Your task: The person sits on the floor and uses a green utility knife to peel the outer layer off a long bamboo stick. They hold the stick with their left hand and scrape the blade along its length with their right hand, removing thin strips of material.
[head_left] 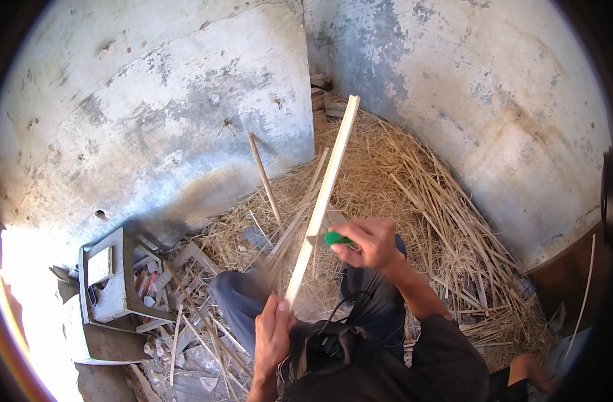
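Note:
A long pale strip (330,171), apparently split bamboo or wood, slants from my lap up toward the far corner. My left hand (273,328) is closed around its near end, over my left knee. In my right hand (371,244) is a green-handled tool (336,238), gripped with the fingers wrapped round the handle. From the handle a short grey blade, knife-like, reaches left across the strip at about its middle. Blur hides the blade's exact shape.
Straw-like shavings (380,154) and loose strips (460,248) cover the floor. One stick (265,177) leans against the left wall (152,100). At left stands a worn wooden stool-like frame (112,301) with scraps. Another person's bare limb (528,372) shows at lower right.

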`<action>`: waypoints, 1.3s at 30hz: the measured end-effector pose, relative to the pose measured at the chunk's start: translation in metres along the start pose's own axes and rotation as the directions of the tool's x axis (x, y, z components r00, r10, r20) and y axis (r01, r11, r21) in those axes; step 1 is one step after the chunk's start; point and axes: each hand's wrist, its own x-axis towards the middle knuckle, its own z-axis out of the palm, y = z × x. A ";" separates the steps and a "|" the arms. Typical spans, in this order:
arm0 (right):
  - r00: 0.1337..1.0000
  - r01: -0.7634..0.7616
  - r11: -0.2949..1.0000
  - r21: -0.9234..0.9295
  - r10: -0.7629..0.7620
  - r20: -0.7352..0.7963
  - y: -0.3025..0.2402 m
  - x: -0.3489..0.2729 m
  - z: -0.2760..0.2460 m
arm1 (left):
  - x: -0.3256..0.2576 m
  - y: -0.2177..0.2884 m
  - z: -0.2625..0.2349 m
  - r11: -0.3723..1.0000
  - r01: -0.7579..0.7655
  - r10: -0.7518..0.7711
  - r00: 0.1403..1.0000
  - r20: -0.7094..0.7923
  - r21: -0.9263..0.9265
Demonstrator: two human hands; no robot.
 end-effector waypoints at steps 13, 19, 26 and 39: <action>0.981 -0.156 0.988 -0.001 0.155 -0.118 0.075 0.014 0.002 | -0.014 -0.023 -0.012 0.996 0.023 -0.026 0.999 0.042 0.083; 0.993 -0.119 0.993 -0.003 0.119 -0.011 0.100 0.026 0.018 | -0.005 -0.042 -0.025 0.982 0.168 -0.158 0.982 0.107 -0.088; 0.973 -0.230 0.970 -0.082 0.230 -0.008 0.135 0.038 0.032 | -0.005 -0.056 -0.038 0.912 0.328 -0.280 0.937 0.210 -0.248; 0.743 -0.663 0.724 -0.190 0.667 -0.054 0.235 0.025 -0.002 | -0.038 -0.082 -0.083 0.855 0.416 -0.382 0.909 0.165 -0.309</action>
